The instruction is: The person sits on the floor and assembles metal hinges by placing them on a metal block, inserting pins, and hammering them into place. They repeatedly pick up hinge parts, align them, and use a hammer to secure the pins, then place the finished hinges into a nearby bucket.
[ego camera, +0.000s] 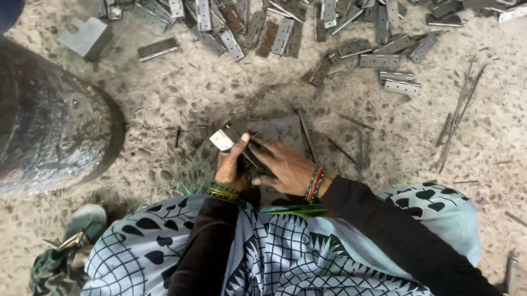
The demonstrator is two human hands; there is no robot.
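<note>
My left hand grips a small metal hinge, its bright leaf sticking out to the left above my thumb. My right hand lies just to its right, fingers stretched towards the hinge and touching its dark part or a thin pin there; which one is unclear. Both hands work low over a dark flat metal plate on the speckled stone floor. Bangles sit on both wrists, and dark sleeves cover my arms.
A big heap of metal hinges spreads along the far side. Thin metal pins lie scattered at the right. A large dark rounded metal block stands at the left. My patterned light-blue cloth fills the near side.
</note>
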